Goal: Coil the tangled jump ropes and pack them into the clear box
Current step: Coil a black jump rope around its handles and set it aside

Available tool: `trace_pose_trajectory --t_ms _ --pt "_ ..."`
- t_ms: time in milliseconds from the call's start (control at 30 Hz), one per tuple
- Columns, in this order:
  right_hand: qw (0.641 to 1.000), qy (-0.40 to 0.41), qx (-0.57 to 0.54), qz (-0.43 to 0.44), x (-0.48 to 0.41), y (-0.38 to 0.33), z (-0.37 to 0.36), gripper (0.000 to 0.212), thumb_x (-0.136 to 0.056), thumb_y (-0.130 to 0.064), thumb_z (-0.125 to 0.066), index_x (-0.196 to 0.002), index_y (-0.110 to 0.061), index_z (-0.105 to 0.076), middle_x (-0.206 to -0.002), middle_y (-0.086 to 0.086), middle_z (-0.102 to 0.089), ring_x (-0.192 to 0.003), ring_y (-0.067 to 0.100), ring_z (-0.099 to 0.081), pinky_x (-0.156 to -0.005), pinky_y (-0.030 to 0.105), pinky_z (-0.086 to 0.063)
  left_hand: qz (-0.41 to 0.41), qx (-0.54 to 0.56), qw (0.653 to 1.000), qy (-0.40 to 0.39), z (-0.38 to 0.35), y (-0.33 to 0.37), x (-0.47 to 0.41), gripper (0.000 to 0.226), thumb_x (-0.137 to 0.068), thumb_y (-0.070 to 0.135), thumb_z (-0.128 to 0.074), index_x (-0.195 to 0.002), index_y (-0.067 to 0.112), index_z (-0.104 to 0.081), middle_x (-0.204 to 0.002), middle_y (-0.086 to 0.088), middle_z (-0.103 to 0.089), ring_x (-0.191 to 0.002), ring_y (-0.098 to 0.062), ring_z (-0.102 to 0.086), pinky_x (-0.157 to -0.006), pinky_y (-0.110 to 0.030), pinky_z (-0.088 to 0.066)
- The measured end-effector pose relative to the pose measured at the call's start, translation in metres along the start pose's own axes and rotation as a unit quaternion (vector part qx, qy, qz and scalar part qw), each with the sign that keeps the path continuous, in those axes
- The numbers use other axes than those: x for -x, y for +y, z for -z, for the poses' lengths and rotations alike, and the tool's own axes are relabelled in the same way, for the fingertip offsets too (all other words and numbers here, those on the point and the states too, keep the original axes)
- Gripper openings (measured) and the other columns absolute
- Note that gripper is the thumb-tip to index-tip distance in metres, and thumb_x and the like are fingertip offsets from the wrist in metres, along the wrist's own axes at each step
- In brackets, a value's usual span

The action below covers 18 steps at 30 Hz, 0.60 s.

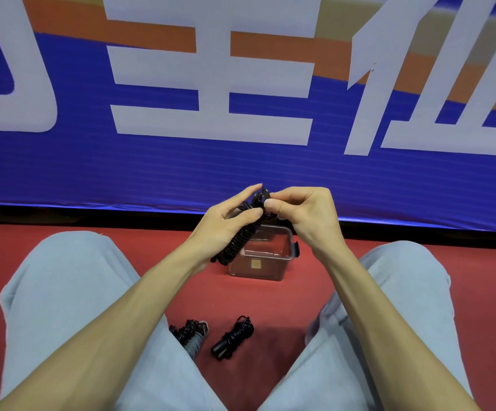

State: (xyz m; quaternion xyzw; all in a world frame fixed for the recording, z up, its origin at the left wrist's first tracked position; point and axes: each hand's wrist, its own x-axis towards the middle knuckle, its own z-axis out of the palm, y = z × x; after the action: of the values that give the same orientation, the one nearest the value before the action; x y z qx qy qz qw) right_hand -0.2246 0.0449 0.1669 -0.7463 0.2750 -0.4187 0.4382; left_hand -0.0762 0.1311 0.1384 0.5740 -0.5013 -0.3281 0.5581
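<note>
Both hands work one black rope (236, 243) in the air just above the clear box (270, 266), which stands on the red floor (241, 381) in the middle. The left hand (226, 223) grips the wound bundle, thumb pressed on it and forefinger stretched out. The right hand (303, 215) pinches the rope's end at the top of the bundle.

This rope looks almost wound and seems to be at the tucking or tying-off stage. Two more bundles lie on the near floor between the knees: a grey-handled one (192, 339) on the left, a black one (232, 338) to its right. Both look coiled. The box appears to hold nothing yet, so all the packing is left.

The rope's handles are hidden by the hands, and whether its end is knotted is hard to tell. The left leg partly covers the grey-handled bundle. No lid shows.
</note>
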Motion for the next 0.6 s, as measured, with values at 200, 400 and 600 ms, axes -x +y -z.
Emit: trace_pose_trajectory --t_ms 200,400,600 --pt "0.999 -0.022 -0.036 0.007 0.0010 -0.0033 0.0021 0.009 -0.083 -0.008 -0.072 -0.091 -0.011 -0.077 -0.084 0.002 -0.076 -0.084 0.017 -0.072 -0.085 0.036 -0.057 -0.012 0.034 0.999 -0.014 -0.0008 -0.0003 -0.0005 0.030 -0.094 0.032 -0.063 -0.119 0.048 -0.063 -0.083 0.016 -0.068 -0.063 -0.015 -0.063 -0.065 -0.041 -0.057" --pt "0.994 -0.057 -0.087 -0.021 -0.0003 -0.0009 0.0052 0.020 -0.092 -0.012 -0.062 -0.108 -0.007 -0.073 -0.103 0.005 -0.074 -0.104 0.017 -0.068 -0.095 0.031 -0.051 0.026 0.095 0.995 0.007 -0.0078 0.0029 -0.0010 0.030 -0.099 0.034 -0.055 -0.125 0.037 -0.041 -0.096 -0.015 -0.064 -0.051 -0.032 -0.061 -0.050 -0.039 -0.055" --pt "0.984 -0.062 -0.157 -0.057 0.0005 0.0011 0.0014 0.015 -0.091 -0.015 -0.063 -0.092 -0.010 -0.076 -0.090 0.005 -0.074 -0.099 0.024 -0.067 -0.097 0.052 -0.047 0.026 0.075 0.997 0.022 -0.0041 0.0020 -0.0048 0.022 -0.099 0.036 -0.054 -0.115 0.039 -0.039 -0.095 -0.016 -0.065 -0.044 -0.034 -0.059 -0.046 -0.034 -0.051"
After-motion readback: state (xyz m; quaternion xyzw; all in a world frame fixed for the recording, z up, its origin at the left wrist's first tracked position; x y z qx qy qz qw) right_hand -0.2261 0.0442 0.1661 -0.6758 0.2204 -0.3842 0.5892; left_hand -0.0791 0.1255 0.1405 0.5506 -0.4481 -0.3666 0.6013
